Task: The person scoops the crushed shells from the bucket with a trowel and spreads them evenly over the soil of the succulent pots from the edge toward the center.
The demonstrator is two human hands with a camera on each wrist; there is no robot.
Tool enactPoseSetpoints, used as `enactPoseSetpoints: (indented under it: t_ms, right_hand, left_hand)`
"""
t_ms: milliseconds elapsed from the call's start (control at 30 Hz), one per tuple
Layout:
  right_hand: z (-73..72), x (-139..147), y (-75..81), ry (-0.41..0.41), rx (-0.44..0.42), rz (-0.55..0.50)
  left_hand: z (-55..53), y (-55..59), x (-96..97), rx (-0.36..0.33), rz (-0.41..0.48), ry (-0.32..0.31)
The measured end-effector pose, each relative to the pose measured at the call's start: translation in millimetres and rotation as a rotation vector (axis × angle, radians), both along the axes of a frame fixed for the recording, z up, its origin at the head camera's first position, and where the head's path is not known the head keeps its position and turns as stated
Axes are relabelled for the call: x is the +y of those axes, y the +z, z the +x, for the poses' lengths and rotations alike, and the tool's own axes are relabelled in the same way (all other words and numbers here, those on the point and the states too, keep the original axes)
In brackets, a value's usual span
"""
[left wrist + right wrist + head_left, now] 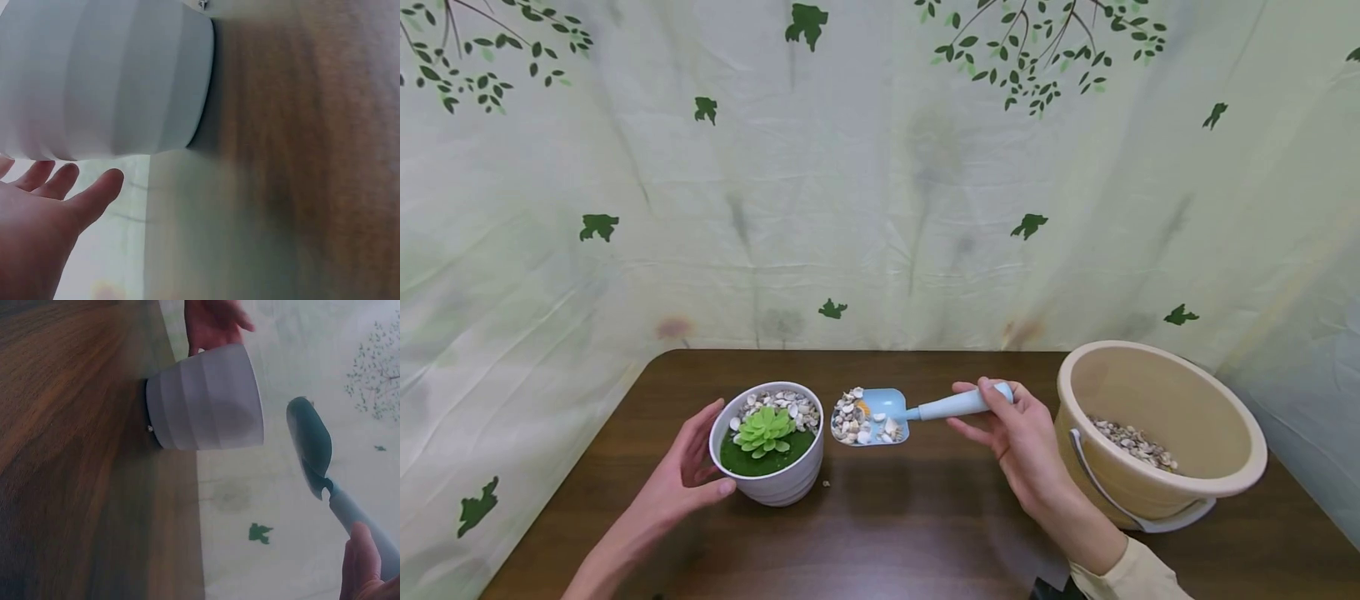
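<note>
A white ridged pot (777,486) stands on the table, bearing a bright green succulent (764,432) with green mossy cover in front and small pale shells or pebbles (790,402) behind. Beside its left side is my left hand (688,467), fingers and thumb spread at the wall; fingertips (111,181) are fairly straight in the left wrist view. My right hand (1018,442) grips the pale handle of a light-blue hand trowel (887,402). Shelly bits (852,419) heap toward the blade's far end. The blade hangs level above the table, just right of the pot's rim.
A beige bucket (1157,367) with a grey handle stands at the right, holding more small shelly bits (1135,443). One loose bit (827,483) lies by the pot on the brown wooden table (887,542). A leaf-patterned curtain (880,208) hangs behind.
</note>
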State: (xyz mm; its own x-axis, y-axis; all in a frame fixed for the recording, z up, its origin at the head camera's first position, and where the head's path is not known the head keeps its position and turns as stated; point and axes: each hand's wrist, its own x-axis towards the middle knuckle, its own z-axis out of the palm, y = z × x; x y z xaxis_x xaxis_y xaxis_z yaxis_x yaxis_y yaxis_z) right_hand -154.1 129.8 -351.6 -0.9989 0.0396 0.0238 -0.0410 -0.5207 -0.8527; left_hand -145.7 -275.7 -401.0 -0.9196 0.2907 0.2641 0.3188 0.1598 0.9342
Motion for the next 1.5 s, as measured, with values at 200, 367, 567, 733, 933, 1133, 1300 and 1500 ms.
enactPoseSetpoints:
  t_ms: [200,367,567,733,933,1133,1300,1500]
  right_hand:
    - [-3.6,-12.4,-3.7,0.000,0.012,-0.012]
    - [-7.1,-22.0,-7.0,0.008,0.026,-0.036]
    - [-11.1,-30.8,-9.2,0.001,0.037,-0.057]
    - [-12.5,-37.7,-11.1,-0.001,0.053,-0.046]
    - [-13.4,-43.8,-11.9,-0.027,0.110,0.000]
    - [-14.8,-49.2,-8.0,-0.050,0.176,0.065]
    - [-15.6,-51.1,-6.1,-0.063,0.208,0.108]
    - [-16.6,-53.3,-3.6,-0.063,0.231,0.128]
  left_hand:
    - [-7.1,0.8,4.8,-0.004,-0.056,0.009]
    - [-11.8,1.2,10.6,-0.045,-0.039,0.008]
    - [-14.7,2.2,12.9,-0.062,-0.084,0.050]
    - [-16.5,0.9,12.2,-0.091,-0.081,0.049]
    - [-17.4,-0.5,12.3,-0.100,-0.082,0.051]
    - [-14.2,1.6,14.5,-0.124,-0.100,0.084]
    - [-11.5,1.5,18.1,-0.100,-0.107,0.119]
    - [-8.1,0.1,21.0,-0.072,-0.111,0.150]
